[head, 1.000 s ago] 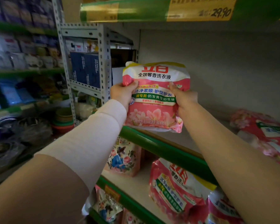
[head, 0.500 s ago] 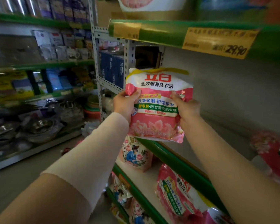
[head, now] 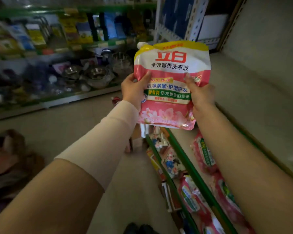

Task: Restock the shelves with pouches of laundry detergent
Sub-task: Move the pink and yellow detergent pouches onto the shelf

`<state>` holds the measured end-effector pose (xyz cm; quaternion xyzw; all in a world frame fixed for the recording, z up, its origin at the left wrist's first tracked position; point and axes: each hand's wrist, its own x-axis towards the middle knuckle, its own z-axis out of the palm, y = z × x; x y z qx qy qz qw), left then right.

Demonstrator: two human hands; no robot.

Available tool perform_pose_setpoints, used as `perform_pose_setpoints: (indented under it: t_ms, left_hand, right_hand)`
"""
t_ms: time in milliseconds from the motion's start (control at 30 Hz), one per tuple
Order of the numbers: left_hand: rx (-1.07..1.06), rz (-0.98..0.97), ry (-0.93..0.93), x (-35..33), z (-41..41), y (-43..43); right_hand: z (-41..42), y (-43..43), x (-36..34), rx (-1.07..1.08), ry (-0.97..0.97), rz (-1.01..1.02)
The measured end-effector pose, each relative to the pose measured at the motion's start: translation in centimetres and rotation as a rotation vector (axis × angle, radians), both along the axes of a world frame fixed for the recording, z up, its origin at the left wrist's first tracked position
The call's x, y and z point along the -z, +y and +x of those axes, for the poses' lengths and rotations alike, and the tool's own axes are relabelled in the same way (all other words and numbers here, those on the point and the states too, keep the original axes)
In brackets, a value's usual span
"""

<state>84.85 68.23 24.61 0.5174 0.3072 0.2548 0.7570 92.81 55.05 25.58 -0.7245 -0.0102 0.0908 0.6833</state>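
pouch [head: 172, 65] nearer, back from shelf [head: 247, 98]

The fingers of the left grip [head: 134, 88] and the right grip [head: 200, 93] lie behind the pouch [head: 171, 65]; only the thumbs [head: 145, 76] show on its face. The small print on its flowered bottom band is unreadable. Goods [head: 71, 31] across the aisle are smeared, labels illegible. A brown heap [head: 10, 157] on the floor [head: 74, 125] is too blurred to identify. The right forearm [head: 235, 157] hides part of the stocked pouches [head: 205, 152] below; dark shapes [head: 139, 228] are cut by the bottom edge.
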Motion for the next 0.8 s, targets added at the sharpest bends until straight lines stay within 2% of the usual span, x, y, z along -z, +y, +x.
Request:
perform_pose_setpoints:
  t_ms: [333,567,800]
  left_hand:
    - [-0.265,-0.020,0.109,9.1,-10.6,-2.2]
    - [-0.416,-0.142,0.202,14.1,-17.5,-4.9]
    - [-0.513,-0.257,0.292,17.6,-25.0,-7.4]
  right_hand:
    - [-7.5,0.4,9.5,-0.221,0.098,-0.172]
    - [-12.3,-0.3,15.1,-0.410,0.198,-0.299]
    - [-19.3,-1.2,17.8,-0.507,0.242,-0.326]
